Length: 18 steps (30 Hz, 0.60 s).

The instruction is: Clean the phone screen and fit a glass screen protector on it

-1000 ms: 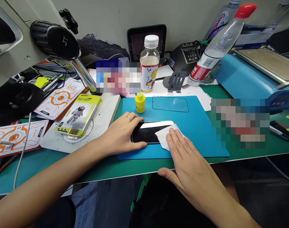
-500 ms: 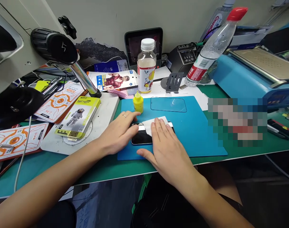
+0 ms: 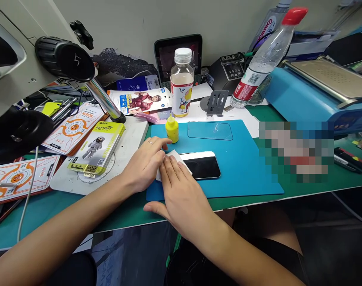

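Observation:
A smartphone with a dark screen lies flat on the blue mat, its left end covered. My right hand rests flat, fingers stretched out, on a white wipe over that end; its thumb sticks out to the left. At the phone's left end, my left hand is closed with bent fingers and appears to hold the phone, though the contact is partly hidden. Just beyond the left fingertips stands a small yellow bottle. A clear screen protector with a dark border lies behind the phone.
Left of the mat, a yellow battery package rests on a whitish plate, with a microscope stand beside it. Behind are a drink bottle, a phone holder and a tilted red-capped bottle. A blue machine stands right.
My right hand has slid left along the phone with the wipe, uncovering the phone's right part. My left hand has shifted slightly left, and its thumb has drawn back.

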Each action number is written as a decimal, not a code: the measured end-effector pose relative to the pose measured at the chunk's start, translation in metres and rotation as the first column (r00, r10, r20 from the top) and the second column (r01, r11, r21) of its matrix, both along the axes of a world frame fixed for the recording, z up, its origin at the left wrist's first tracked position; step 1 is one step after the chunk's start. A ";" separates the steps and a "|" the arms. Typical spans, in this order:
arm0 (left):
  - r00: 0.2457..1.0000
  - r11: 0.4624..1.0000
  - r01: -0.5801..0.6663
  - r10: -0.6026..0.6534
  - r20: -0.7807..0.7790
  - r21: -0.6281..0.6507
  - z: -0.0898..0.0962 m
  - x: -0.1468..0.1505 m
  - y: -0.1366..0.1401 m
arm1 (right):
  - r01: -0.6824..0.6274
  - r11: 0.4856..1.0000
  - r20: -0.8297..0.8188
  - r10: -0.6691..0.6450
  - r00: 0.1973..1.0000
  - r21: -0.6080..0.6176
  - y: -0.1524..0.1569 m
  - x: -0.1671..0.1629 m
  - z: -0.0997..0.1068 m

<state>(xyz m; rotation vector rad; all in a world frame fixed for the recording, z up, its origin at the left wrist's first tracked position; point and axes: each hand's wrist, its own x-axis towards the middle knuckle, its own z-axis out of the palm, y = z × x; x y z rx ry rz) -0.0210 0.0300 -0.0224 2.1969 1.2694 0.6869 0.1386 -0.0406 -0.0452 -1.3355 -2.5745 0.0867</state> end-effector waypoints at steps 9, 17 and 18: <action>0.998 0.999 0.025 -0.027 -0.057 -0.036 0.001 0.000 -0.001 | -0.115 0.989 0.021 0.114 0.993 0.090 -0.018 0.026 -0.006; 0.986 0.997 0.072 -0.071 -0.151 -0.002 0.003 0.004 -0.003 | -0.101 0.991 0.050 0.097 0.994 0.092 -0.029 0.066 0.002; 0.984 0.997 0.082 -0.080 -0.162 0.007 0.003 0.004 -0.004 | -0.095 0.990 0.062 0.089 0.994 0.106 -0.029 0.070 0.003</action>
